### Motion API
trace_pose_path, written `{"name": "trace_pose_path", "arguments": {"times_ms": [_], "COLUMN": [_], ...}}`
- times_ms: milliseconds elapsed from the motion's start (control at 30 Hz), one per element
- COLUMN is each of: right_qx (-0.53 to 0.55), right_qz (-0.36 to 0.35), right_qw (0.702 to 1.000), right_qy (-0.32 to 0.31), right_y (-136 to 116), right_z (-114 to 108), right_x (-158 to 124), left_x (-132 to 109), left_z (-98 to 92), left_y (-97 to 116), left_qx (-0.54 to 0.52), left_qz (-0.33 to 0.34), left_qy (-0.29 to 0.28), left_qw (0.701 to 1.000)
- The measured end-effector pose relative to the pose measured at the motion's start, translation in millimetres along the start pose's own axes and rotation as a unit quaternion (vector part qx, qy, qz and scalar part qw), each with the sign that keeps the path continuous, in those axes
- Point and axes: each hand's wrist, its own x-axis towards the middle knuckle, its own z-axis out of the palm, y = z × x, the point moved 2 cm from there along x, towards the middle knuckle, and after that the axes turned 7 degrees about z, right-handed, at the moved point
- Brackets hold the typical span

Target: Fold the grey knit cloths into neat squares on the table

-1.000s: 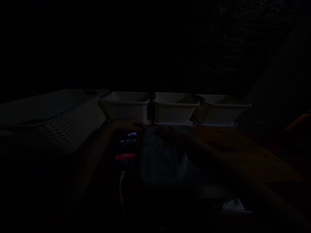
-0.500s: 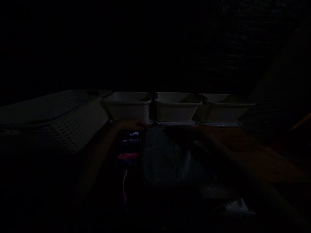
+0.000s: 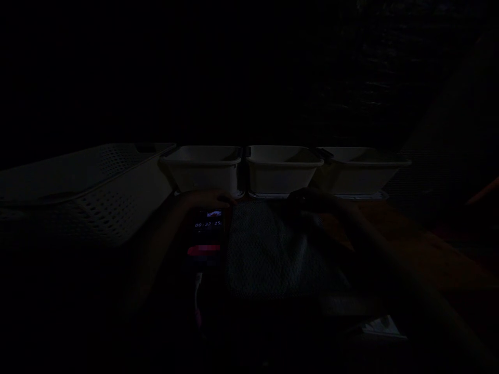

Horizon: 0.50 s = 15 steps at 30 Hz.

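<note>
The scene is very dark and fine detail is lost. A grey textured cloth (image 3: 268,254) lies on the table with some creases across it. At its far left corner is my left hand (image 3: 208,198), its fingertips closed at the cloth's edge. My right hand (image 3: 312,198) is at the cloth's far right edge, the fingers bent down and closed onto the fabric. Shadow hides the exact grip of both hands. Beside the cloth, below my left hand, a phone (image 3: 206,236) shows a lit timer.
Three pale tubs (image 3: 206,174) stand in a row behind the cloth. A white perforated basket (image 3: 128,202) is at the left. A cable (image 3: 197,291) lies below the phone. A small pale packet-like item (image 3: 384,327) lies at the lower right, on the brown table (image 3: 413,249).
My right hand has moved from over the cloth to its far edge, and its fingers have bent. My left hand stays at the far left corner.
</note>
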Motion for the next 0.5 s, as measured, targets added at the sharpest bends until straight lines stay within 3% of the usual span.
{"name": "trace_pose_path", "arguments": {"times_ms": [233, 500], "right_qx": [-0.048, -0.068], "right_qz": [0.069, 0.106], "right_qw": [0.995, 0.99], "right_qy": [0.051, 0.064], "right_y": [9, -3], "right_z": [5, 8], "right_x": [7, 9], "left_x": [-2, 9], "left_z": [-0.3, 3.3], "left_y": [15, -3], "left_qx": [0.024, 0.065], "left_qz": [-0.016, -0.006], "left_qy": [0.015, 0.052], "left_qw": [0.999, 0.997]}}
